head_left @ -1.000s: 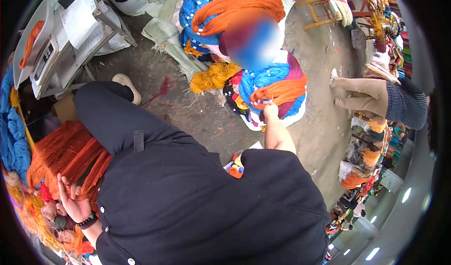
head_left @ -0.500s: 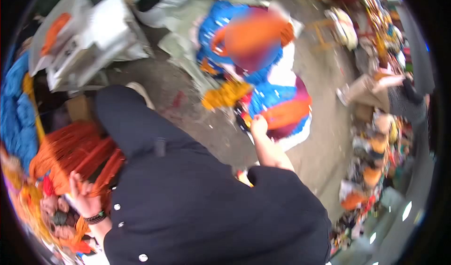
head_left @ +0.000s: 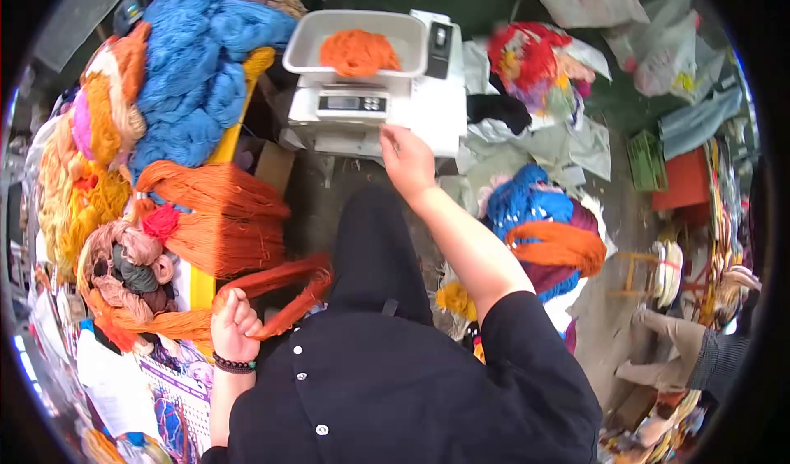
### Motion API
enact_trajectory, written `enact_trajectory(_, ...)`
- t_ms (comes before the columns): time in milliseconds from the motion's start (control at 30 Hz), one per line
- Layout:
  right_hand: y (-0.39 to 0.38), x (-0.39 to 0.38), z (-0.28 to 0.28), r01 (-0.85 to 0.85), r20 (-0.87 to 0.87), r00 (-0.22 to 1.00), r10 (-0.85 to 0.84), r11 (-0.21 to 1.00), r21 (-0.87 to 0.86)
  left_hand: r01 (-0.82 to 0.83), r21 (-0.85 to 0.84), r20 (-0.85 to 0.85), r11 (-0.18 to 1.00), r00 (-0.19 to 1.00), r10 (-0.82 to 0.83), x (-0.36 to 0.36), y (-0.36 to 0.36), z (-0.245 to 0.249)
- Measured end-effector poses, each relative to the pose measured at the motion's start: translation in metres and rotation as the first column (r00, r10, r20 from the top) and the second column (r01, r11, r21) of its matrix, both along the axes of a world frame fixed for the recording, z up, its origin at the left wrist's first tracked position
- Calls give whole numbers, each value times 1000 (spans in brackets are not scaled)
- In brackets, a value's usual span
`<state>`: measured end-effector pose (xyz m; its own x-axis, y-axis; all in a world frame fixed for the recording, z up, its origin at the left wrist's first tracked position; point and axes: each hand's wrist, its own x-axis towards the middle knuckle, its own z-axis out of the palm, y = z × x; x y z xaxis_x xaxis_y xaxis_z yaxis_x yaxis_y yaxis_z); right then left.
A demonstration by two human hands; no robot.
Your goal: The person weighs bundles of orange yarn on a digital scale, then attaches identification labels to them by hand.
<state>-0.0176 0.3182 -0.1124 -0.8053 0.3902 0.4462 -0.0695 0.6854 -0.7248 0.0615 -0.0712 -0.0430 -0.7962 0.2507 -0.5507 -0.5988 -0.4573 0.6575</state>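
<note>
Closed in a fist, my left hand point(head_left: 236, 328) grips a loop of orange-red yarn skein point(head_left: 306, 279), which spreads to the right over my lap. A large orange yarn bundle point(head_left: 226, 221) lies just beyond it. My right hand point(head_left: 407, 161) is reached forward, fingers curled together, at the front edge of a white digital scale point(head_left: 352, 104). Whether anything is between those fingers cannot be seen. A pale tray point(head_left: 298, 53) on the scale holds a bundle of orange yarn point(head_left: 360, 53).
Blue yarn point(head_left: 185, 61) is heaped at the left, with a brown and grey yarn cluster point(head_left: 136, 271) nearer. On the right floor sits a pile of blue yarn point(head_left: 527, 201) topped by an orange skein point(head_left: 559, 246). Red yarn point(head_left: 527, 57) lies behind; a person point(head_left: 691, 353) is at far right.
My view has swung left toward the scale. My right hand has left the floor pile for the scale's front. The left hand, open before, is now closed on the orange-red skein.
</note>
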Motion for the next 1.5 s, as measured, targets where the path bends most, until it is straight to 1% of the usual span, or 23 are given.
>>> enact_trajectory(67,4,-45,25,60,-208,978,-16,976,210,-32,-16,6,999,999,32,3,-6,1)
enact_trajectory(167,-2,-93,52,197,-143,978,-151,894,402,-93,25,-5,995,996,93,5,-18,-6)
enact_trajectory(267,17,-129,46,72,76,986,-151,780,622,-141,49,0,989,990,142,6,-25,-7)
enact_trajectory(300,25,-139,37,75,32,992,-124,762,643,-160,56,-3,986,987,160,6,-27,-5)
enact_trajectory(367,32,-149,58,-23,145,988,-54,879,477,-184,30,-10,982,983,185,8,-30,-1)
enact_trajectory(400,36,-157,71,-28,134,991,-6,969,246,-199,41,-5,979,980,200,8,-32,-1)
enact_trajectory(433,38,-157,98,-181,118,971,206,965,-191,-210,51,2,976,978,211,9,-36,-1)
enact_trajectory(467,35,-152,138,-298,17,925,380,753,-586,-214,65,1,975,977,214,8,-38,0)
enact_trajectory(500,14,-132,190,-438,-198,887,417,623,-648,-200,77,-15,977,979,202,7,-40,1)
enact_trajectory(533,9,-121,230,-549,-293,834,467,651,-525,-186,89,-30,979,982,189,6,-43,1)
enact_trajectory(600,-11,-82,300,-662,-373,749,547,603,-445,-189,131,-39,973,980,196,3,-48,0)
enact_trajectory(633,-20,-66,325,-676,-417,730,541,659,-328,-209,138,-27,968,976,214,0,-49,4)
enact_trajectory(700,-59,-43,354,-656,-495,729,472,688,-310,-178,169,-96,969,976,196,-2,-51,14)
enact_trajectory(767,-85,-22,377,-752,-605,625,494,589,-297,-149,212,-152,966,971,183,-4,-56,25)
enact_trajectory(867,-125,2,377,-817,-664,563,492,448,-362,-38,244,-231,969,968,96,-8,-61,52)
enact_trajectory(900,-144,11,370,-744,-638,648,417,528,-410,4,256,-256,967,965,63,-10,-61,63)
enact_trajectory(1000,-158,2,339,-721,-560,690,459,506,-473,39,204,-316,978,948,28,-16,-70,86)
enact_trajectory(1033,-158,-6,327,-717,-538,697,475,486,-499,55,245,-319,968,947,26,-19,-70,93)
enact_trajectory(1067,-154,-47,307,-972,-624,144,768,-10,-237,83,234,-322,969,947,-3,-22,-73,102)
enact_trajectory(1100,-161,-23,299,-859,-439,336,834,80,-506,91,224,-334,970,943,-11,-25,-75,106)
enact_trajectory(1133,-168,0,292,-662,-217,460,861,170,-730,134,237,-355,962,934,-43,-27,-78,108)
enact_trajectory(1267,-197,15,259,-530,48,446,894,307,-790,167,247,-369,955,927,-66,-23,-94,108)
enact_trajectory(1500,-237,22,255,-581,138,330,934,316,-750,220,203,-417,954,901,-119,-10,-99,111)
